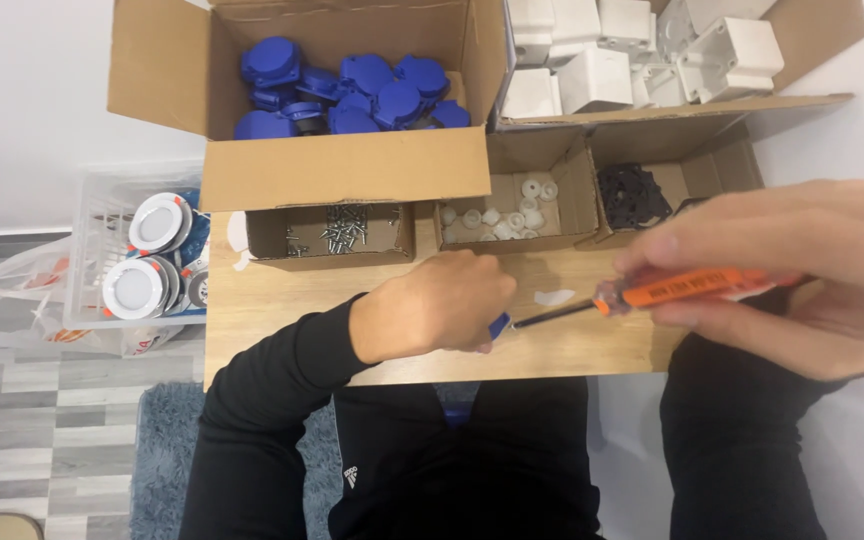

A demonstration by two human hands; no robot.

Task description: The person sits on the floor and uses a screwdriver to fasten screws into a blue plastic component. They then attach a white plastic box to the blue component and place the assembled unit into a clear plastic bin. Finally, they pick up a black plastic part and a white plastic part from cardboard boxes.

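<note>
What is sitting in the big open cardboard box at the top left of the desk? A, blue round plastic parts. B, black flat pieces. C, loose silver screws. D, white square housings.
A: the large cardboard box is filled with blue round plastic parts, while the screws lie in a small tray below it and the white housings fill the box to its right.
</note>
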